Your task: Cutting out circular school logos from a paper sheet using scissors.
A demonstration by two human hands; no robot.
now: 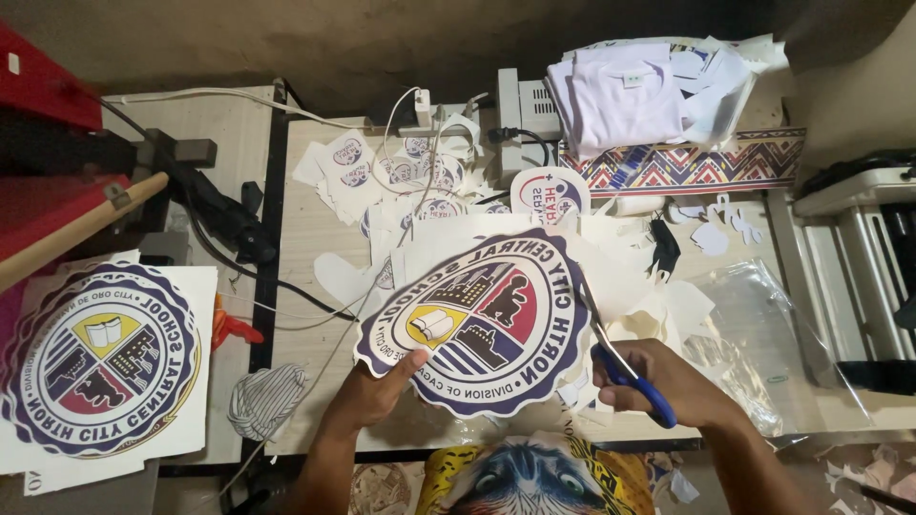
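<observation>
Above the cluttered counter (315,238), the left hand (374,393) pinches the round printed school seal (474,319) by its lower edge, while the right hand (658,377) grips blue-handled scissors (625,367), blades at the seal's right rim.

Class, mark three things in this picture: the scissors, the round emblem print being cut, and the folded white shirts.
scissors (637,380), head view, on the blue handle.
round emblem print (477,319), head view, on its middle crest.
folded white shirts (618,95), head view, on the top shirt's front.

Round scallop-edged crest print (477,319) — held flat over table; blue-handled scissors (625,367) — at its right edge.
</observation>
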